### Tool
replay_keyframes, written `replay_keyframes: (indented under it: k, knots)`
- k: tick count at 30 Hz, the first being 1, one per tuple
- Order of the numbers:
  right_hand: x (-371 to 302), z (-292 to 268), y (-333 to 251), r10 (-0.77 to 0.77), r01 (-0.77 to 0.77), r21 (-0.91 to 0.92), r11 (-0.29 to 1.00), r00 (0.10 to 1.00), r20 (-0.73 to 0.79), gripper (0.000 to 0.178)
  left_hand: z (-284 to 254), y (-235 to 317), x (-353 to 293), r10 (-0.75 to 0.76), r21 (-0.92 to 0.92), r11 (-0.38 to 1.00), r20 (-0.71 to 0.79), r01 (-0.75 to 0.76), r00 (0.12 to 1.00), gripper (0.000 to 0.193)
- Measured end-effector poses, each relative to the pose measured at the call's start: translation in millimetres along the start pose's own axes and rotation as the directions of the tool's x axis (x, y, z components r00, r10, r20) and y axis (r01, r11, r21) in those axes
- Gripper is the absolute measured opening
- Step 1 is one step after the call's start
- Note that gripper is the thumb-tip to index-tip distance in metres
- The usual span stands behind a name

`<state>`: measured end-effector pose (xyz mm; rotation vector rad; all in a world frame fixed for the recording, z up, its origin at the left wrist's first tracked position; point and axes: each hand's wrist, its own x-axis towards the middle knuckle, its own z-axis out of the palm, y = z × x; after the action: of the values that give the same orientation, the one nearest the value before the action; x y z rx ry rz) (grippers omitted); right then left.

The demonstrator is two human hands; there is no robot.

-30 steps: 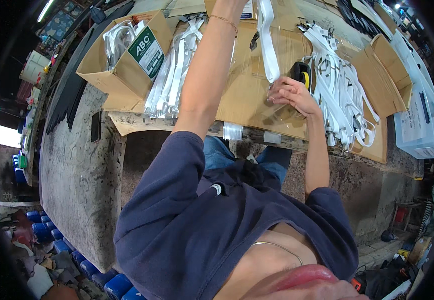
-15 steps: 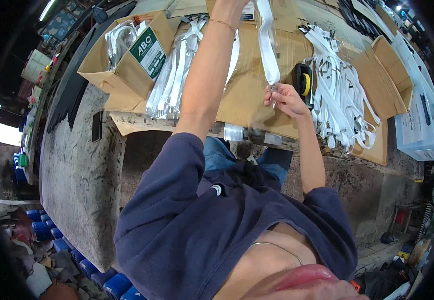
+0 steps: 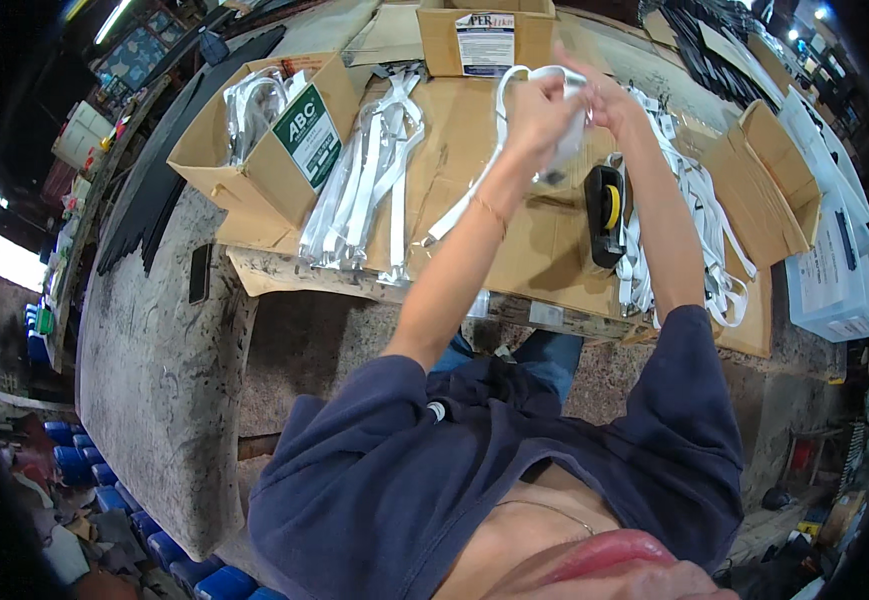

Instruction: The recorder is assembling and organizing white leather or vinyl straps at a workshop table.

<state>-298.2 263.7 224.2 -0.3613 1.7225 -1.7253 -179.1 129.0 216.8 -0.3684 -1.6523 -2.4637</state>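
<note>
Over the middle of the cardboard-covered table, my left hand (image 3: pixel 539 120) is closed round a white strap (image 3: pixel 502 100). The strap is bent over at the top, and one free end (image 3: pixel 442 228) hangs down left of my wrist. Clear or whitish plastic (image 3: pixel 569 140) shows below the fingers. My right hand (image 3: pixel 609 103) meets the left at the folded strap; its fingers are smeared by motion and partly hidden, so its grip is unclear. A black tape dispenser with a yellow core (image 3: pixel 606 215) stands just below my right hand.
Several white straps in clear sleeves (image 3: pixel 354 205) lie at left beside an open carton (image 3: pixel 244 185). More white straps (image 3: pixel 699 215) are heaped at right, near another open carton (image 3: pixel 764 180) and a clear plastic bin (image 3: pixel 834 270). A carton (image 3: pixel 439 50) stands at the back. A dark phone (image 3: pixel 200 273) lies far left.
My hands have come together; before, the left was far up and the right low, with the strap stretched between them. The strap is now bent over. My right hand has moved up and away.
</note>
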Motion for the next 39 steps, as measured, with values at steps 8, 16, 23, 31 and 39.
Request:
replay_keyframes:
  k: [8, 16, 23, 31, 39]
  knots:
    - [26, 19, 13, -0.147, 0.155, 0.167, 0.974, 0.987, -0.061, 0.030, -11, -22, -34, -0.086, -0.060, 0.995, -0.055, 0.083, 0.995, 0.015]
    - [22, 26, 28, -0.276, 0.307, 0.121, 0.944, 0.936, -0.218, 0.035, -34, -42, -31, -0.244, -0.170, 0.959, -0.079, 0.228, 0.966, 0.018]
    - [15, 23, 30, -0.365, 0.414, 0.074, 0.907, 0.862, -0.351, 0.031, -41, -51, -11, -0.386, -0.185, 0.913, -0.094, 0.365, 0.918, 0.018]
    - [16, 7, 23, -0.339, 0.365, 0.077, 0.928, 0.912, -0.232, 0.036, -44, -66, 13, -0.363, -0.212, 0.915, -0.069, 0.342, 0.929, 0.014]
    - [33, -28, -11, -0.531, 0.526, -0.088, 0.846, 0.813, -0.238, 0.041, -36, -21, 60, -0.173, -0.018, 0.985, -0.042, 0.173, 0.984, 0.033]
